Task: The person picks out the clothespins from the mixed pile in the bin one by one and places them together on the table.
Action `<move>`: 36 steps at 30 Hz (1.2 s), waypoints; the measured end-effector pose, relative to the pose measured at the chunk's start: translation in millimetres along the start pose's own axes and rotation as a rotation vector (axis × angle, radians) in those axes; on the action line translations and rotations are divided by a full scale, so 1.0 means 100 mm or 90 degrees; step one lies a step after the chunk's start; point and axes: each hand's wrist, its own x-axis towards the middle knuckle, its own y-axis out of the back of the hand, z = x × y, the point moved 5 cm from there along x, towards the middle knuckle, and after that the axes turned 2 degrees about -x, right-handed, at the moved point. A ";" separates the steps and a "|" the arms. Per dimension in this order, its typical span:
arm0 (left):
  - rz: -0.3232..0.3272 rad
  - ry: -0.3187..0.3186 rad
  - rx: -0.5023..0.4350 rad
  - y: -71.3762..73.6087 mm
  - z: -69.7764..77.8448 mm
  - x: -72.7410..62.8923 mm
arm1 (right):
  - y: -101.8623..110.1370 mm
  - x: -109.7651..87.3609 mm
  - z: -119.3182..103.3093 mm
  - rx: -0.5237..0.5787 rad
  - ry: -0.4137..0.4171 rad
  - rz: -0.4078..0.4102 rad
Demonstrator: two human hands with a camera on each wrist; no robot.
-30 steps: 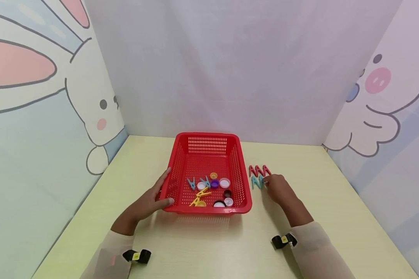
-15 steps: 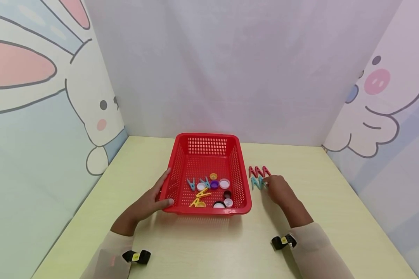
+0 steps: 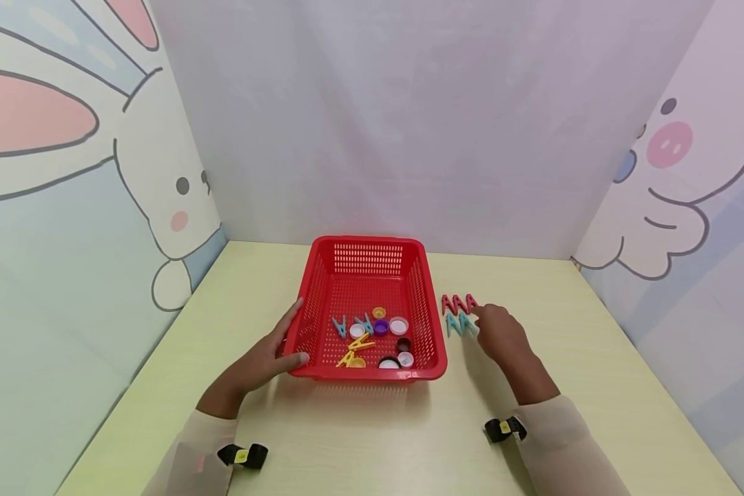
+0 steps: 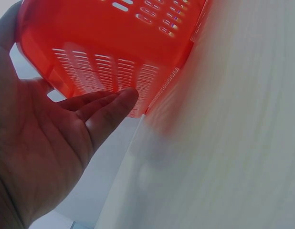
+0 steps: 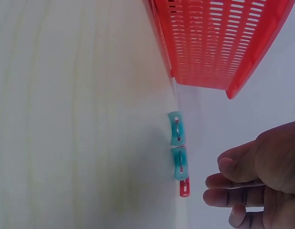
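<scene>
At the left side of a red plastic basket (image 3: 375, 373), my left hand (image 3: 263, 362) holds the front-left corner, thumb on the rim and fingers along the outer wall. The left wrist view shows those fingers against the slotted side. To the basket's right, my right hand (image 3: 502, 335) hovers at the end of two rows of clothespins, its fingers loosely bent around nothing. Three red clothespins (image 3: 457, 304) form the back row. Two light-blue clothespins (image 3: 459, 324) lie in front of them. The right wrist view has both blue clothespins (image 5: 179, 163) apart from the fingertips.
Inside the basket lie two blue clothespins (image 3: 339, 326), yellow clothespins (image 3: 361, 343) and several bottle caps, among them a purple cap (image 3: 381, 327) and a white cap (image 3: 399, 326). A pale wood table (image 3: 359, 441) carries everything. A curtain (image 3: 378, 124) hangs behind.
My right hand has let go of the right-hand blue clothespin and moved slightly back and to the right, uncovering it. The left hand and basket stay in place.
</scene>
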 end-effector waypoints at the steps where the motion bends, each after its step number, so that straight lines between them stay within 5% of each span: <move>1: 0.001 0.001 0.000 0.00 0.00 0.00 | 0.02 -0.01 -0.02 0.000 0.003 0.007; 22: 0.003 0.004 -0.001 0.01 -0.01 0.00 | 0.55 -0.35 -0.74 -0.045 0.132 0.170; 36: 0.009 0.010 0.006 0.01 -0.02 0.01 | 0.68 -0.30 -1.32 -0.105 0.237 0.113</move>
